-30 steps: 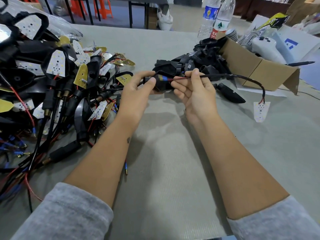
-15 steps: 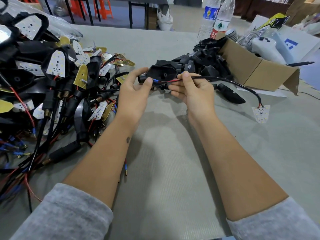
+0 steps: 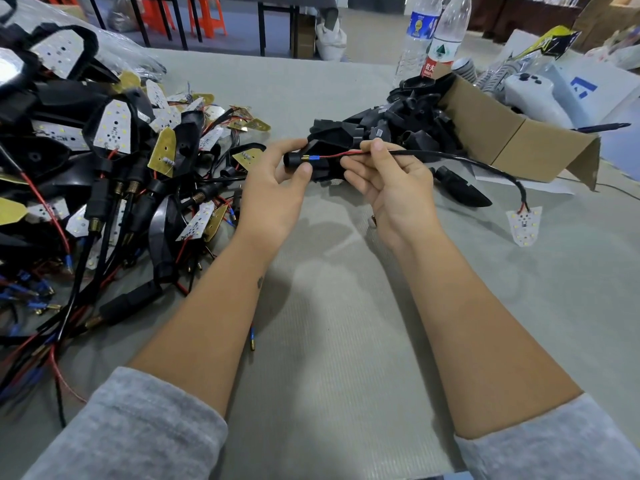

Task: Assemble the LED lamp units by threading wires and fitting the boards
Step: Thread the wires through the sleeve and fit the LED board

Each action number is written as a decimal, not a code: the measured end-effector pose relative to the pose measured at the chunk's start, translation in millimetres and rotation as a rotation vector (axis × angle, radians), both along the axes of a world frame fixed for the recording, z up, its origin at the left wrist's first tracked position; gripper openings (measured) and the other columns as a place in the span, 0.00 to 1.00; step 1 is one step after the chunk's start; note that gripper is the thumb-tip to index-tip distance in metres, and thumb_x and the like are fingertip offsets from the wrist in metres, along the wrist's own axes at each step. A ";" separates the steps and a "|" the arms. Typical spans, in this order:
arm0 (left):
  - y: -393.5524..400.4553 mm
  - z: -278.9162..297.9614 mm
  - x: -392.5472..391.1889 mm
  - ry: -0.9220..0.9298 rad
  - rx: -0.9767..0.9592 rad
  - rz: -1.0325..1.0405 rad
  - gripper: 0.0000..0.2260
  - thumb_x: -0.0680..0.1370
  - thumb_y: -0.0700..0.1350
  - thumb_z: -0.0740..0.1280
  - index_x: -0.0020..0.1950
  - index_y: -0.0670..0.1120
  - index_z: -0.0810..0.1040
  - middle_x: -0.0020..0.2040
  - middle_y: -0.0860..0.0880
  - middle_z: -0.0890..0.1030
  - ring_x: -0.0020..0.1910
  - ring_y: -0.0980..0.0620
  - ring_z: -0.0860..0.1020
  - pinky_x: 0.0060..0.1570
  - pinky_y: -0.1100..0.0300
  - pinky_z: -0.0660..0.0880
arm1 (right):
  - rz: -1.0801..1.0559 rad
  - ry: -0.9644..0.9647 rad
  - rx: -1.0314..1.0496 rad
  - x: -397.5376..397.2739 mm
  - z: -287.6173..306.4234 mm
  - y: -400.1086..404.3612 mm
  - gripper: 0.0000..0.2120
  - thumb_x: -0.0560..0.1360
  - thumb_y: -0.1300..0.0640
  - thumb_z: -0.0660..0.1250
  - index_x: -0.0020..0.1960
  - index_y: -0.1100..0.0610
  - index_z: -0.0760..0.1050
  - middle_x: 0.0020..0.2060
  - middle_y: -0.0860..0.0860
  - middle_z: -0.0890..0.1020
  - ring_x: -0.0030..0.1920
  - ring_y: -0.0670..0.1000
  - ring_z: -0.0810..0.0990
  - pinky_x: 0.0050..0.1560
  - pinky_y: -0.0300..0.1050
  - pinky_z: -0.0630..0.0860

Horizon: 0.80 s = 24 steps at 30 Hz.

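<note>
My left hand [image 3: 273,188] grips a black lamp housing [image 3: 327,147] by its round stem, above the middle of the table. My right hand [image 3: 388,181] pinches the black cable [image 3: 467,160] just behind its red wire and blue-and-gold terminal [image 3: 311,158], whose tip sits at the mouth of the stem. The cable arcs to the right and ends in a white LED board [image 3: 524,225] hanging just above the grey table [image 3: 346,341].
A heap of wired lamp units and loose boards [image 3: 104,161] covers the left side. An open cardboard box [image 3: 512,140] spills black housings [image 3: 412,119] at the back right, with two water bottles [image 3: 433,36] behind it. One loose housing [image 3: 460,192] lies beside my right hand.
My left hand has turned the housing so its stem points at the wire. My right hand has lined up the blue terminal with the stem's mouth, and the board swung slightly.
</note>
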<state>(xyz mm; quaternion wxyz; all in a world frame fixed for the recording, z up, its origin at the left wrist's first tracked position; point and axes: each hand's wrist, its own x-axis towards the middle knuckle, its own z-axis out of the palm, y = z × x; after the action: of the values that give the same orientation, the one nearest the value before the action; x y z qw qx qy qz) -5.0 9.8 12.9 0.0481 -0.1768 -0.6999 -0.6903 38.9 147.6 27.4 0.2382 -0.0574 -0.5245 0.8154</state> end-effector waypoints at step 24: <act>0.4 -0.9 1.0 -0.067 0.015 -0.050 0.25 0.79 0.43 0.67 0.75 0.51 0.64 0.44 0.53 0.84 0.43 0.67 0.79 0.46 0.74 0.72 | 0.129 0.003 -0.027 -1.3 -2.4 -8.2 0.06 0.80 0.68 0.61 0.49 0.63 0.76 0.38 0.56 0.85 0.39 0.50 0.85 0.43 0.39 0.81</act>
<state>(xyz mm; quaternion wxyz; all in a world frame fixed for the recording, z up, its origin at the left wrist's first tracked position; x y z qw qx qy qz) -4.0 10.3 12.0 0.0087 -0.1707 -0.6912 -0.7022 37.6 139.3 25.0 0.1853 -0.0253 -0.5158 0.8360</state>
